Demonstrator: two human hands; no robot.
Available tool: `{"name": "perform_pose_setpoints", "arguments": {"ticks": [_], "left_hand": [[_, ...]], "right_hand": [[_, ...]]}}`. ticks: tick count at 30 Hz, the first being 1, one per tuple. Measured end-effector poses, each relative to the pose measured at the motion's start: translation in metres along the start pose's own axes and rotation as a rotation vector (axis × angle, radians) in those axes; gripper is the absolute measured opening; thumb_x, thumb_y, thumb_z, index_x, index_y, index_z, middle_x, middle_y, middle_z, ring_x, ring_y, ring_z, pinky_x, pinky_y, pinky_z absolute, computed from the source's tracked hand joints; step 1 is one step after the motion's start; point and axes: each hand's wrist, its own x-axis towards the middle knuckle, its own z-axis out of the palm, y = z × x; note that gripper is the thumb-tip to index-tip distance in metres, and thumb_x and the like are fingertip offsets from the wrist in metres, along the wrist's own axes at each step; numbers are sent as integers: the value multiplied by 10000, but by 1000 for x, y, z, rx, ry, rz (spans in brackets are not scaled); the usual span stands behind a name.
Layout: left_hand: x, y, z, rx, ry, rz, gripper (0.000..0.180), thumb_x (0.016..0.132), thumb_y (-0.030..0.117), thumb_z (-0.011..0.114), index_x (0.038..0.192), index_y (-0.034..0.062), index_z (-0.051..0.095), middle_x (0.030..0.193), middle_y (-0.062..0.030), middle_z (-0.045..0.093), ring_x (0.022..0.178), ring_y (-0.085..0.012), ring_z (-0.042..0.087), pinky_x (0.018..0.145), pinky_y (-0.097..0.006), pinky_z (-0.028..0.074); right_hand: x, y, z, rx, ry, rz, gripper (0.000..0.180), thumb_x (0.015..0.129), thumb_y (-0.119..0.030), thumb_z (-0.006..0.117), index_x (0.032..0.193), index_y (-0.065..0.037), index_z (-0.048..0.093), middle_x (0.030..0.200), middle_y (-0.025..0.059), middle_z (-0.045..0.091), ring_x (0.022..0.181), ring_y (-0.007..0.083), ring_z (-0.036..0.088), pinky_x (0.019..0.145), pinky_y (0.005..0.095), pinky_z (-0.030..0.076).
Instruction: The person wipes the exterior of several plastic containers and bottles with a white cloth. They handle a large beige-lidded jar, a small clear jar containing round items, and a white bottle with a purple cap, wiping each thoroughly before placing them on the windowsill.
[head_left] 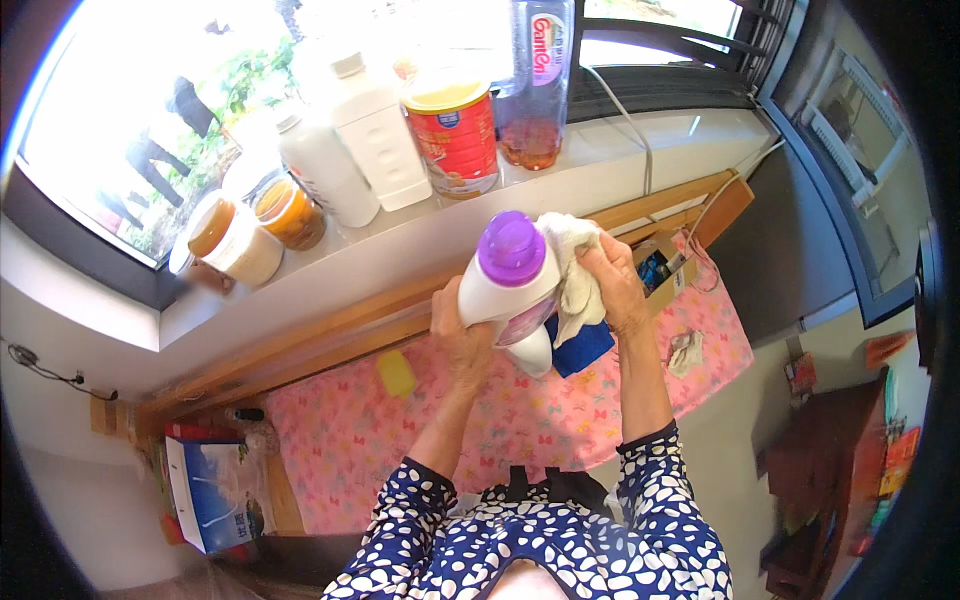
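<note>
My left hand (458, 335) grips the body of a white plastic bottle with a purple cap (508, 285), held up over the pink patterned tabletop (420, 440). My right hand (612, 280) presses a white cloth (570, 265) against the bottle's right side, near the cap. A blue object (585, 348) lies on the table right under the bottle, partly hidden by it.
On the windowsill (400, 250) stand two white jugs (370, 130), a red tin with a yellow lid (455, 135), a clear bottle with amber liquid (535, 80) and two jars (260, 225). A yellow block (396, 373) lies on the table. A blue-and-white box (215, 490) sits at the left.
</note>
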Motion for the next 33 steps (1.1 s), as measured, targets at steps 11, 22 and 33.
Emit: {"name": "perform_pose_setpoints", "arguments": {"ticks": [11, 22, 33], "left_hand": [[8, -32, 3, -112, -4, 57, 212, 792, 68, 679, 977, -20, 624, 826, -112, 667, 734, -194, 644, 681, -306, 508], [20, -38, 10, -88, -18, 75, 204, 802, 48, 660, 991, -12, 610, 899, -128, 663, 793, -242, 652, 714, -332, 511], [21, -37, 8, -117, -89, 97, 202, 825, 110, 643, 991, -4, 622, 888, -149, 661, 785, -282, 659, 699, -361, 519]], "right_hand": [[41, -31, 9, -648, -356, -219, 275, 845, -205, 502, 983, 7, 611, 1064, 161, 596, 1009, 322, 556, 895, 369, 425], [38, -7, 9, -637, -162, -408, 299, 825, -167, 551, 1097, -54, 606, 1086, 147, 605, 953, 315, 563, 884, 357, 428], [-33, -5, 17, -793, 106, -576, 324, 770, -66, 634, 1086, 0, 630, 1162, 125, 592, 1043, 294, 520, 932, 373, 401]]}}
